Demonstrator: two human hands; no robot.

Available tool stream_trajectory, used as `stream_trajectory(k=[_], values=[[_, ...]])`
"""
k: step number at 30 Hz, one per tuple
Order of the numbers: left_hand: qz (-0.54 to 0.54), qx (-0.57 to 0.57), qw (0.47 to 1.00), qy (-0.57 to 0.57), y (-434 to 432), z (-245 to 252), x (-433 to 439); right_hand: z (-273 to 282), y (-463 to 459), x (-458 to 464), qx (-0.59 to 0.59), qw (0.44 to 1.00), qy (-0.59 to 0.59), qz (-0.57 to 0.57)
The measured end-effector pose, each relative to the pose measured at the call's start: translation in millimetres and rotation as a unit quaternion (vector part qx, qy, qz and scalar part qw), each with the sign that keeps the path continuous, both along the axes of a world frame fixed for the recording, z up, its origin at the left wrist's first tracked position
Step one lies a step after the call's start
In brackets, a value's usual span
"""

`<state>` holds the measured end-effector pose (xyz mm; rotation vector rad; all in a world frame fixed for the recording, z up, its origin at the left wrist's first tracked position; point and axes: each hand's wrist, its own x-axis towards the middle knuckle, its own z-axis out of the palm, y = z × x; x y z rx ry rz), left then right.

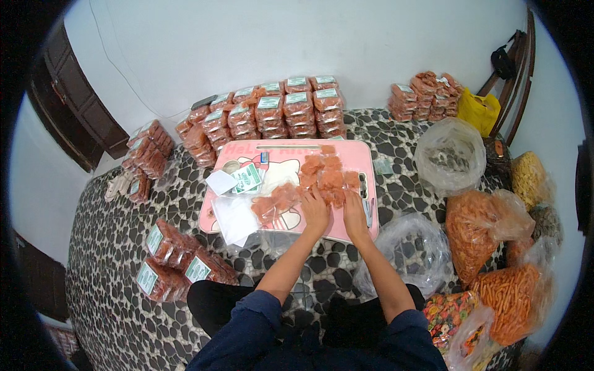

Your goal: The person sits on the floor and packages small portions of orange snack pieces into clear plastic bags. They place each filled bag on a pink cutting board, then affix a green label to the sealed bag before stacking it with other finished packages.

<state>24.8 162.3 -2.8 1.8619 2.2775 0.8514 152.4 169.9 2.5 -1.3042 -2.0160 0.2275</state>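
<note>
A low pink folding table (pixel 287 148) with a cartoon cat print stands before me. Small clear packets of orange snack (pixel 332 178) lie side by side in rows on its right half. My left hand (pixel 316 208) has its fingertips at the near edge of these packets. Beside the packets' lower right corner is my right hand (pixel 354 213), fingers pointing away from me. Whether either hand grips a packet is hard to make out. More orange packets (pixel 274 204) lie loosely to the left, next to white plastic bags (pixel 234 220) and printed green-and-white labels (pixel 247 178).
A stapler (pixel 368 211) and a small blue box (pixel 264 158) are on the table. Stacked labelled packs (pixel 270 104) line the wall; others (pixel 162 250) sit at left. Open clear bags (pixel 408 250) and large snack bags (pixel 471 232) occupy the floor at right.
</note>
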Motion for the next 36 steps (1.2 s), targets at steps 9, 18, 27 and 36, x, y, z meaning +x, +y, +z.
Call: stream_trajectory(k=[9, 18, 27, 36], values=[[-0.035, -0.173, 0.793, -0.583, -3, 23, -27, 47, -25, 12, -0.198, 0.854, 0.481, 0.001], [-0.149, -0.096, 0.459, -0.871, -100, 74, -35, 99, -114, -34, 0.120, 0.984, 0.035, 0.125], [-0.199, -0.101, 0.570, -0.790, -143, 88, -72, 120, -139, -37, 0.084, 0.980, -0.055, 0.173], [-0.286, -0.167, 0.624, -0.708, -156, 86, -97, 158, -71, -49, -0.285, 0.871, -0.098, 0.389]])
